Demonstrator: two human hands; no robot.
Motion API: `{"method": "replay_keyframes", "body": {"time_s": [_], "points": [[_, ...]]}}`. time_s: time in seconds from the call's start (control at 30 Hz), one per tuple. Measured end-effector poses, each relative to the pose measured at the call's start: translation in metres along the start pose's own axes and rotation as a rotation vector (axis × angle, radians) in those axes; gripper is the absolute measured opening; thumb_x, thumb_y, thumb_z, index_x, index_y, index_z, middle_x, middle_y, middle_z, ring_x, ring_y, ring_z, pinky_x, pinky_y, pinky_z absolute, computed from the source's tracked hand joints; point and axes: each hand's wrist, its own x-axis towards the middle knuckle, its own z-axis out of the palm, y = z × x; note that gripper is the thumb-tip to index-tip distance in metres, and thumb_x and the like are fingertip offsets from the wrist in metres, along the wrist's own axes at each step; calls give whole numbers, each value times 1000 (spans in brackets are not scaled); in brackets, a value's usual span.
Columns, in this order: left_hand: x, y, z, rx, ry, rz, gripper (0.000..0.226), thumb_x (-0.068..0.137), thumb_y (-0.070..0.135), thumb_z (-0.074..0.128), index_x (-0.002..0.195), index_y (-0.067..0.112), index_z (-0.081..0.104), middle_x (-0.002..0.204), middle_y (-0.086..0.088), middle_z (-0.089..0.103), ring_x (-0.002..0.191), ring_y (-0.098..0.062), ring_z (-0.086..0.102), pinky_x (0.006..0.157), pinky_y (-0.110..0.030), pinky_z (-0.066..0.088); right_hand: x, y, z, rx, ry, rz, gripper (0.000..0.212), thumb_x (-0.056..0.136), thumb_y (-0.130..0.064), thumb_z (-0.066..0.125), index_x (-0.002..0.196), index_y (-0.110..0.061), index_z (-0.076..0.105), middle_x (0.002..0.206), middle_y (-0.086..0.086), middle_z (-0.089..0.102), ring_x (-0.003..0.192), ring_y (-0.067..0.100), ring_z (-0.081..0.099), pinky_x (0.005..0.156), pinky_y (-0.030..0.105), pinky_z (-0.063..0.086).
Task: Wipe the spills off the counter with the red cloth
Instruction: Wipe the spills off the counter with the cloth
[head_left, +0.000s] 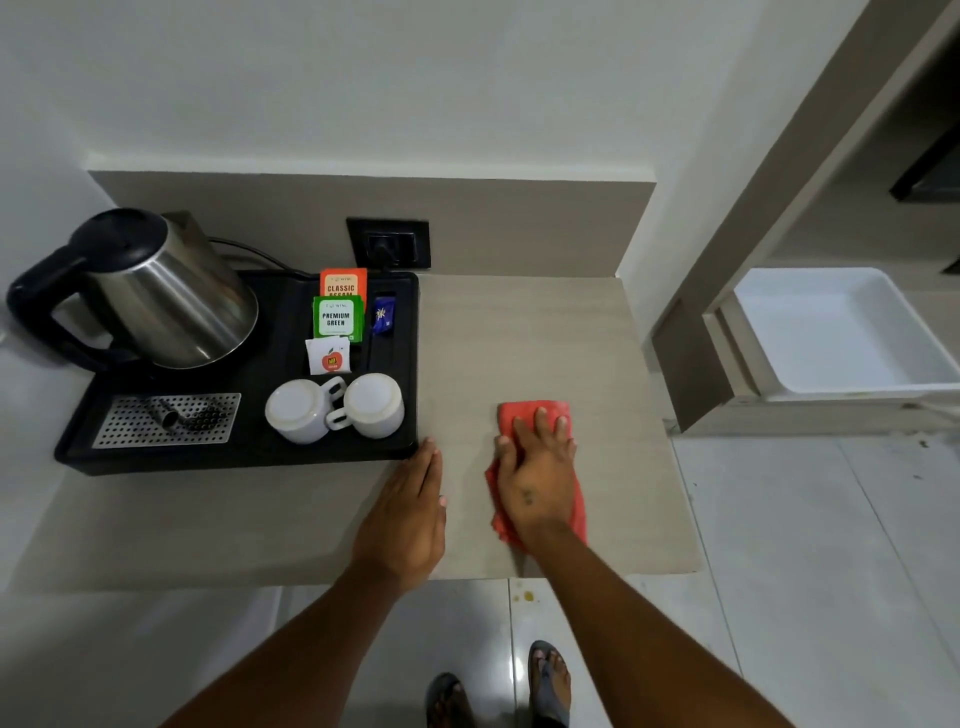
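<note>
The red cloth lies flat on the beige counter, right of the black tray. My right hand presses down on top of it with fingers spread, covering its middle; cloth shows past the fingertips and along the wrist. My left hand rests flat on the counter to the left of the cloth, fingers together, its fingertips touching the tray's front right corner. No spill is visible on the bare counter surface around the cloth.
A black tray holds a steel kettle, tea sachets, two upturned white cups and a perforated drip grate. A wall socket sits behind. A white tub is at right. Yellowish drops mark the floor.
</note>
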Motion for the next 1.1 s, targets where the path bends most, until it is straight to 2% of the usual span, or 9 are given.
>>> {"method": "replay_keyframes", "body": {"time_s": [0.2,0.3,0.4,0.5,0.6,0.73,0.8,0.97,1.1], "points": [[-3,8,-8,-5,26,3,58,103,17,50,155,0,29,166,-14,26,150,-29,31,123,-40,27,-65,57,-38,-155,-233,-461,40,103,-42,37,142,-38,42,159,-9,23,149,13,6,121,41,13],[0,12,-11,-5,12,26,57,105,21,45,156,3,27,167,-11,23,151,-26,28,124,-39,26,-48,102,-78,-113,-164,-280,42,102,-49,36,143,-51,30,159,-15,19,148,13,7,118,45,21],[21,20,-12,-12,6,24,57,106,22,42,157,5,25,169,-9,19,152,-25,25,125,-36,21,-1,105,-88,-53,53,15,42,101,-39,43,143,-33,43,158,-4,28,148,23,13,116,56,25],[64,64,-30,13,33,146,58,106,22,40,158,5,23,169,-8,16,153,-23,21,126,-36,18,32,71,-115,-45,252,206,47,101,-34,41,144,-18,41,160,13,23,148,35,6,119,55,12],[67,59,-29,45,40,134,58,105,22,42,157,5,24,169,-10,18,153,-25,23,126,-37,19,17,24,-77,-70,211,123,51,100,-37,39,148,-20,36,161,13,18,148,35,1,120,50,9],[56,43,-21,76,25,86,60,106,26,41,159,7,20,170,-8,15,154,-24,19,125,-34,17,-30,15,-37,-233,-9,-311,53,103,-48,27,153,-32,17,163,0,8,149,24,-7,120,44,5],[51,32,-17,83,17,54,60,106,27,40,159,8,19,170,-7,15,154,-23,19,124,-33,16,-39,40,-39,-300,-83,-434,50,104,-48,27,152,-35,20,163,-4,9,149,20,-7,120,45,4],[38,26,-6,107,7,22,59,104,26,42,155,1,27,167,-14,23,152,-29,27,123,-36,16,-33,103,-68,-213,-109,-248,46,103,-40,34,148,-43,25,160,-13,7,149,15,-5,120,39,3],[25,42,6,113,-58,-48,70,103,40,38,157,0,18,168,-18,13,156,-29,8,127,-40,3,-15,110,-73,-190,-152,-175,50,101,-25,46,148,-36,33,157,-15,9,149,17,3,117,36,18]]}}
